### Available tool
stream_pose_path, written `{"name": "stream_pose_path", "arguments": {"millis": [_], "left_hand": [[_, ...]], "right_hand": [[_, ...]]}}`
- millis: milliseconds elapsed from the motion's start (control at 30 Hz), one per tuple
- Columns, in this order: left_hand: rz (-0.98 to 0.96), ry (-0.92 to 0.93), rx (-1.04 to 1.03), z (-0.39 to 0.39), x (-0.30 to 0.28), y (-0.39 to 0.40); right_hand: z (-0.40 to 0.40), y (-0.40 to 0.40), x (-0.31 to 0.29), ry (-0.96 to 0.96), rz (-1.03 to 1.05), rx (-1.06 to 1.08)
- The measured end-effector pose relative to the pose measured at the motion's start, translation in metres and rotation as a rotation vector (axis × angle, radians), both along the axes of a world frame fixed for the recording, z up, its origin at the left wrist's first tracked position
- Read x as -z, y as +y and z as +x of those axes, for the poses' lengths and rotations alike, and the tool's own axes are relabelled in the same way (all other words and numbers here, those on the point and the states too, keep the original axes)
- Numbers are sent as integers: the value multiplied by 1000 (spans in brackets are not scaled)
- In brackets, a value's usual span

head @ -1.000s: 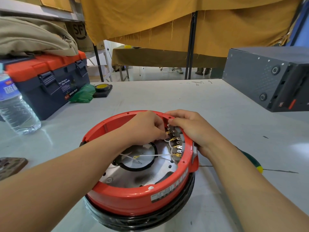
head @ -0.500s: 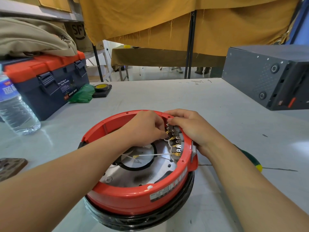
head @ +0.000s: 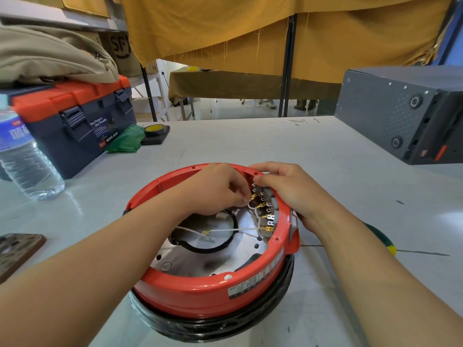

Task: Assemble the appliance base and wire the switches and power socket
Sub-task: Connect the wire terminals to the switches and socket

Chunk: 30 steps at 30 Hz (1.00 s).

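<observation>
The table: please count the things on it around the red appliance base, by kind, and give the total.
Toolbox: 1
Water bottle: 1
Grey metal case: 1
Tape roll: 1
Green bag: 1
Brown plate: 1
Screwdriver: 1
Total: 7

My left hand point(head: 215, 189) hides whatever its fingertips pinch at the terminals point(head: 265, 209), my right hand point(head: 288, 189) covers the red rim point(head: 200, 291) behind them, the rim's label point(head: 253, 284) is too blurred to read, and the water bottle point(head: 22, 156) runs off the left edge.
</observation>
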<state>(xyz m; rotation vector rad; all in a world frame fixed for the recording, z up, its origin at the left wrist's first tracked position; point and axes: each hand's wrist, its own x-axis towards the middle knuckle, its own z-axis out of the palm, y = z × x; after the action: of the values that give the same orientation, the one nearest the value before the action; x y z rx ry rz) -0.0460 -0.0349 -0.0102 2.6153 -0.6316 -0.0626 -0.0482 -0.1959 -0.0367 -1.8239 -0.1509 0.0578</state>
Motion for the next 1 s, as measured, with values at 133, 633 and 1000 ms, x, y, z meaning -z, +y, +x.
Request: {"name": "stream_pose_path", "arguments": {"millis": [133, 633, 1000], "left_hand": [[10, -48, 9, -1, 2, 2], [10, -98, 61, -2, 3, 3], [41, -134, 69, 0, 5, 3]], "right_hand": [[0, 0, 1, -23, -9, 32], [3, 0, 3, -19, 11, 26], [1, 0, 2, -26, 5, 13]]}}
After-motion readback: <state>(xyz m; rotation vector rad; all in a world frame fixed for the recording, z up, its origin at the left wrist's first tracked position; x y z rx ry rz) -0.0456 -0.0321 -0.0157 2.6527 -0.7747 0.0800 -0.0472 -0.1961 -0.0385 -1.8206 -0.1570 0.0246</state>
